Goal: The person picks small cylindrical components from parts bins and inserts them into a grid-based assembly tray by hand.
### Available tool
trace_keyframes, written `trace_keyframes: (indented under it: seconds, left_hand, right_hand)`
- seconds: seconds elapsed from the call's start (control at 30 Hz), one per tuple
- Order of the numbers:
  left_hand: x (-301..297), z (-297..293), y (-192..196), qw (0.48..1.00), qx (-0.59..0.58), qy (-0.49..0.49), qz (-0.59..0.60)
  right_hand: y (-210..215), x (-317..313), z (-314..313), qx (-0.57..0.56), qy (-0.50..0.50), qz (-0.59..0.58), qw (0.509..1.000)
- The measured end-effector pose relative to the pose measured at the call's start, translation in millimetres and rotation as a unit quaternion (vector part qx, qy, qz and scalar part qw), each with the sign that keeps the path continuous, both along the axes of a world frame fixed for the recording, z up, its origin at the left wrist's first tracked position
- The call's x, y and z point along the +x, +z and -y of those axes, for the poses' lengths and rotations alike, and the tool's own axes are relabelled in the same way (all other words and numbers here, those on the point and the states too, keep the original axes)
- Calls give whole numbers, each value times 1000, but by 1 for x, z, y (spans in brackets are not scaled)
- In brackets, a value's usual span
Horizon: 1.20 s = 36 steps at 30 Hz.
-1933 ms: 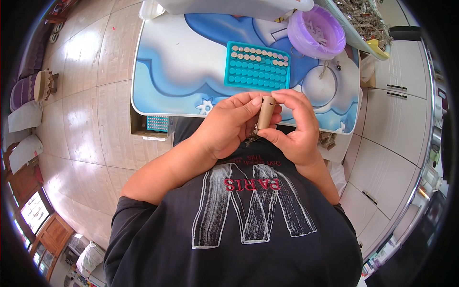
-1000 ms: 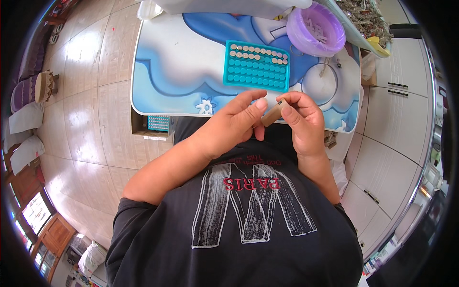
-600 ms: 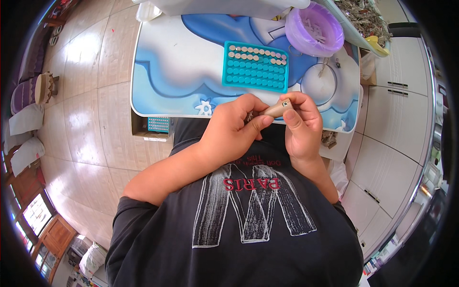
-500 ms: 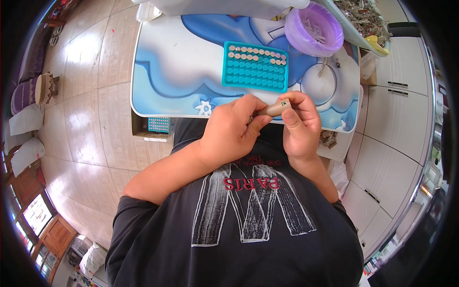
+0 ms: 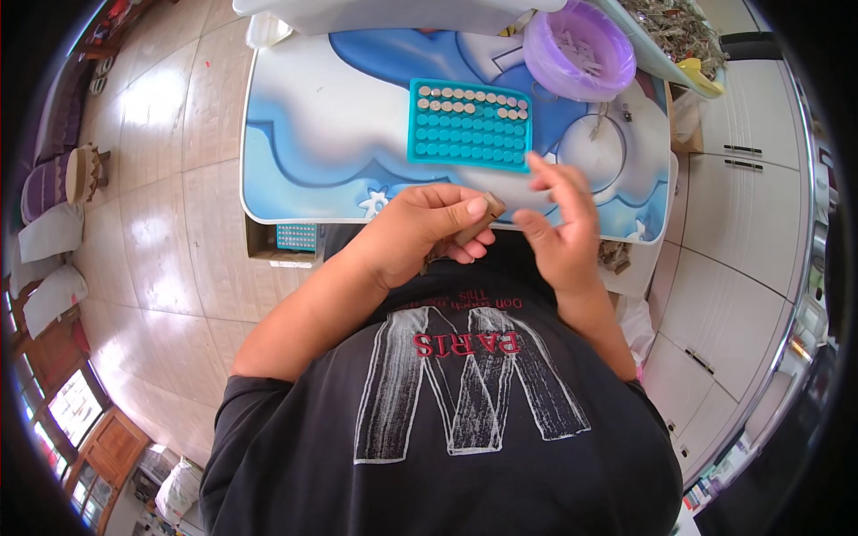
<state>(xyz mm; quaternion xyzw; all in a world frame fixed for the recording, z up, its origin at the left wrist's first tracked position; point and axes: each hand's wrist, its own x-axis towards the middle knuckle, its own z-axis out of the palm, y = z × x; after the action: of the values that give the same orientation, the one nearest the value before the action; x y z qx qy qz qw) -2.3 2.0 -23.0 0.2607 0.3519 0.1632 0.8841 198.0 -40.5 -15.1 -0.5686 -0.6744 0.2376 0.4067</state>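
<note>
In the head view, we have our left hand (image 5: 420, 223) clamped on a brown tube (image 5: 477, 225), which tilts with its upper end toward half past one, over the near edge of the worktop (image 5: 304, 112). At three o'clock from the tube, we hold our right hand (image 5: 565, 239) spread, blurred and apart from it. At twelve o'clock from the tube, we see a turquoise tray (image 5: 413, 134) with pale discs (image 5: 458, 93) in its two far rows; at one o'clock, a purple basin (image 5: 545, 67) contains white pieces (image 5: 579, 55).
</note>
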Motion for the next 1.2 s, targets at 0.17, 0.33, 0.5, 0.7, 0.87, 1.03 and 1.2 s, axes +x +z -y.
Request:
trace_keyframes:
  seconds: [0.17,0.33,0.5,0.7,0.87,1.03,1.2]
  left_hand:
    - [-1,1,-7,985,-110,85,103]
    - [0,-2,-9,975,-129,103,145]
    - [6,0,-9,963,-170,141,155]
    - [8,1,-12,961,-170,145,164]
    - [7,1,-12,964,-160,147,150]
    - [6,2,-12,969,-155,140,133]
    - [6,1,-12,971,-150,135,129]
  right_hand:
    - [-19,38,7,74,-87,259,959]
    - [-22,44,25,55,-54,356,931]
    - [-40,36,45,132,-12,305,943]
    - [-44,36,42,146,-4,219,965]
    - [-37,35,40,128,-34,219,967]
    - [-34,50,43,147,-27,327,933]
    - [-48,68,57,169,-45,282,943]
